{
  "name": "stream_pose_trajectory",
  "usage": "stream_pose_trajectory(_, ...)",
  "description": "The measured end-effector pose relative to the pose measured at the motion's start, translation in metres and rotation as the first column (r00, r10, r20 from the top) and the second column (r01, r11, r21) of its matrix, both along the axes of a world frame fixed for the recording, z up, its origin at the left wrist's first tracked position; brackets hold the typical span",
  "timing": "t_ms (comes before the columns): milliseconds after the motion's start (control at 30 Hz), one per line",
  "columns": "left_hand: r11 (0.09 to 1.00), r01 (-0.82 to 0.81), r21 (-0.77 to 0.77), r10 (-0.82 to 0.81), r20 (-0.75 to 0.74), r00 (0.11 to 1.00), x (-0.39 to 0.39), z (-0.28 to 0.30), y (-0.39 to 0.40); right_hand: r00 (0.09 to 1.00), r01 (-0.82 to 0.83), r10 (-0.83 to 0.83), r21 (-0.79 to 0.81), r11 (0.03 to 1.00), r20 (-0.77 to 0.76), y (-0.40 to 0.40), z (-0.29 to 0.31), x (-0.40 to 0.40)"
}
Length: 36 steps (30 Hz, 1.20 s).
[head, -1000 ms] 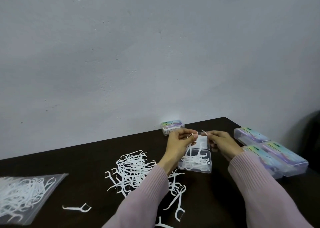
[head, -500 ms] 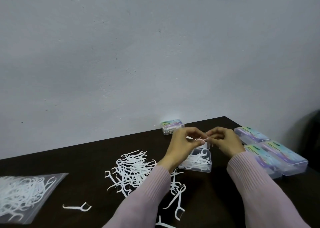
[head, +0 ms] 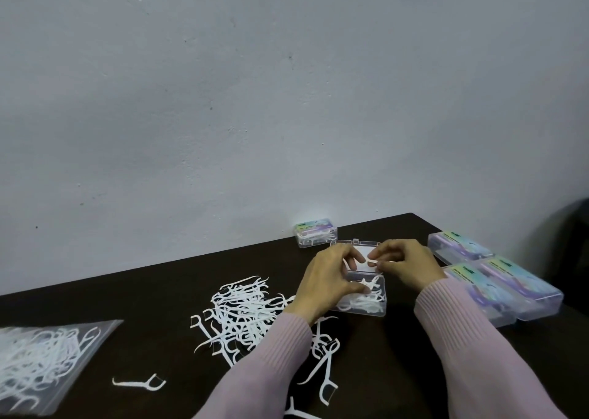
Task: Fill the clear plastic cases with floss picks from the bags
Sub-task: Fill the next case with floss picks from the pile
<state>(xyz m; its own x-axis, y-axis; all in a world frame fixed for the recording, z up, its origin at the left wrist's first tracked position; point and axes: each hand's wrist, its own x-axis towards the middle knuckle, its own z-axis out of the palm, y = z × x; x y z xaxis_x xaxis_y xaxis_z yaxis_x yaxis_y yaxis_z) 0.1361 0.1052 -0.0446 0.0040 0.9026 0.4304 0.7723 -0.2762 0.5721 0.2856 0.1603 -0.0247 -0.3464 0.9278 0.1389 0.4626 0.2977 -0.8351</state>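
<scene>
An open clear plastic case (head: 378,309) sits mid-table with several white floss picks lying in it, its lid (head: 354,243) raised behind. My left hand (head: 328,280) and my right hand (head: 404,264) hover over it, fingertips nearly meeting. Between them they pinch a white floss pick (head: 371,261) above the case. A loose pile of floss picks (head: 245,310) lies left of the case. A clear bag (head: 41,359) holding more picks lies at the far left.
Three closed, labelled cases stand at the right: (head: 459,248), (head: 478,294), (head: 522,288). Another closed case (head: 315,232) stands by the wall. Stray picks lie near the front edge, one single pick (head: 140,383) apart. A dark chair (head: 577,237) is at far right.
Both hands have come lower and closer together over the open case, still pinching picks between their fingertips. The case and pile have not moved.
</scene>
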Motion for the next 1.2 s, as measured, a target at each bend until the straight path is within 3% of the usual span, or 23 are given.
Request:
stream_pose_trajectory(233,0.976,0.113,-0.184,-0.071,0.222,0.973,-0.026,0.010,-0.004,0.978,-0.169,0.163,0.035,0.985,0.133,-0.004,0.002,-0.001)
stream_pose_trajectory(367,0.949,0.133,-0.287,-0.084,0.177,0.981,-0.043,0.016,-0.008,0.971,-0.150,0.124,0.117,0.982,0.204,-0.003,-0.001,-0.001)
stream_pose_trajectory(500,0.924,0.127,-0.360,-0.091,0.117,0.989,-0.045,0.014,-0.007,0.908,-0.158,0.098,0.117,0.980,0.407,-0.003,-0.002,-0.001)
stream_pose_trajectory(733,0.947,0.103,-0.305,-0.086,0.069,0.994,-0.041,0.009,-0.005,0.851,-0.222,0.141,0.103,0.970,0.505,-0.004,0.000,-0.003)
stream_pose_trajectory(1100,0.954,0.081,-0.289,-0.071,0.045,0.996,-0.038,0.005,-0.003,0.855,-0.188,0.090,0.143,0.972,0.511,-0.005,0.000,-0.003)
stream_pose_trajectory(1200,0.961,0.065,-0.268,-0.060,0.027,0.998,-0.037,0.006,-0.004,0.842,-0.231,0.140,0.114,0.966,0.521,-0.005,-0.001,-0.003)
